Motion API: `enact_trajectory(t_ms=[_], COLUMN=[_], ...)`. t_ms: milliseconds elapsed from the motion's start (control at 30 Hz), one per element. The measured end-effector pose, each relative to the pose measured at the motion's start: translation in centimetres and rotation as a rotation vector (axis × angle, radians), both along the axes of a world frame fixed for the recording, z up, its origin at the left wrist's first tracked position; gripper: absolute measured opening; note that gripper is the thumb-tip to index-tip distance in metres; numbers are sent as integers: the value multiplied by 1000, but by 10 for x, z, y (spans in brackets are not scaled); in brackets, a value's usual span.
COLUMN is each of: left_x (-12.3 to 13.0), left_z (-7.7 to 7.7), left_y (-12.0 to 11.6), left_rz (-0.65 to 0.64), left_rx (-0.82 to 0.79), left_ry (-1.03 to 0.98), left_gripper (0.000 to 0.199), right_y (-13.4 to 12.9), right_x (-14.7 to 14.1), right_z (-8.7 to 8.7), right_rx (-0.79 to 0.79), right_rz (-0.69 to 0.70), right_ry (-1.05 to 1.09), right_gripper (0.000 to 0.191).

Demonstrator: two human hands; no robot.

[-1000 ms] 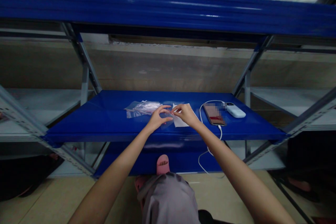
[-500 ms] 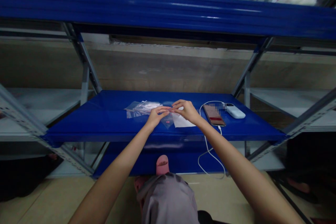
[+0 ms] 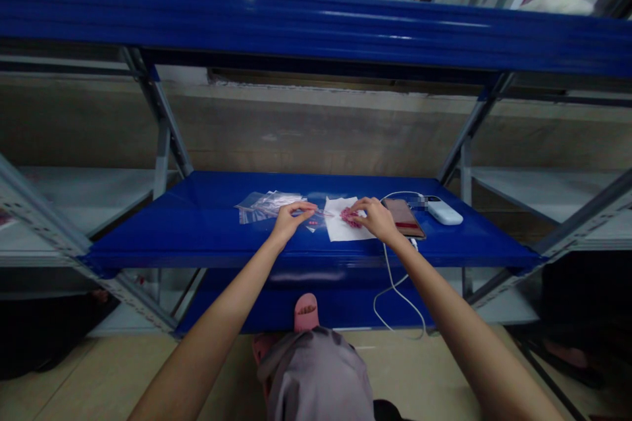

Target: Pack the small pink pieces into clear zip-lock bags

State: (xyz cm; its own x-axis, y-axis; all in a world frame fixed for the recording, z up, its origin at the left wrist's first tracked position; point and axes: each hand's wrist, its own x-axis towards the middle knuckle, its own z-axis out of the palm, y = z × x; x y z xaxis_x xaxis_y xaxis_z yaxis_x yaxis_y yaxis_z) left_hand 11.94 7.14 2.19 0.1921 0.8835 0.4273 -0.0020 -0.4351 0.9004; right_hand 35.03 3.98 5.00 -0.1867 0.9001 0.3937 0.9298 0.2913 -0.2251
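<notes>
My left hand (image 3: 291, 220) pinches the edge of a small clear plastic bag (image 3: 322, 213) with thumb and fingers. A few small red beads (image 3: 313, 223) show in the bag's lower part. Over a white sheet of paper (image 3: 338, 231), my right hand (image 3: 376, 216) has its fingertips closed together in a heap of small pinkish-red beads (image 3: 349, 217). How many beads are between those fingers is hidden. Left of my left hand lies a loose pile of clear plastic bags (image 3: 264, 205).
A phone (image 3: 403, 218) lies right of the paper, joined by a white cable (image 3: 388, 270) to a white power bank (image 3: 444, 210). All rest on a blue shelf (image 3: 162, 230). An upper blue beam (image 3: 316, 29) crosses above. Grey posts (image 3: 162, 118) stand at the sides.
My right hand has moved away from the bag at my left hand, rightward to the bead heap, which now shows on the paper. My left hand keeps hold of the bag.
</notes>
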Motion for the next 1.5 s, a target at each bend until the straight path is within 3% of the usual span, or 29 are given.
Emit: enact_trajectory(t_ms=[267, 567, 800, 933, 1067, 1233, 1500], left_x=[5, 6, 7, 8, 10, 12, 7], left_z=[-4, -9, -6, -5, -5, -4, -6], left_y=[-1, -3, -5, -6, -7, -7, -5], left_rz=[42, 54, 59, 57, 28, 42, 58], left_rx=[-50, -86, -84, -72, -95, -98, -147], left_ry=[-9, -40, -58, -53, -54, -90, -130], left_gripper=[16, 20, 18, 16, 18, 20, 25], right_y=[-8, -7, -9, -5, -1, 1, -4], right_x=[12, 10, 5, -2, -23, -52, -59], right_z=[-18, -34, -36, -29, -8, 16, 29], right_rx=[-86, 43, 65, 123, 214, 94, -33], right_rz=[-4, -11, -21, -2, 38, 152, 134], right_ry=[-156, -86, 125, 286, 492, 320, 230], right_gripper=[14, 16, 16, 15, 14, 8, 9])
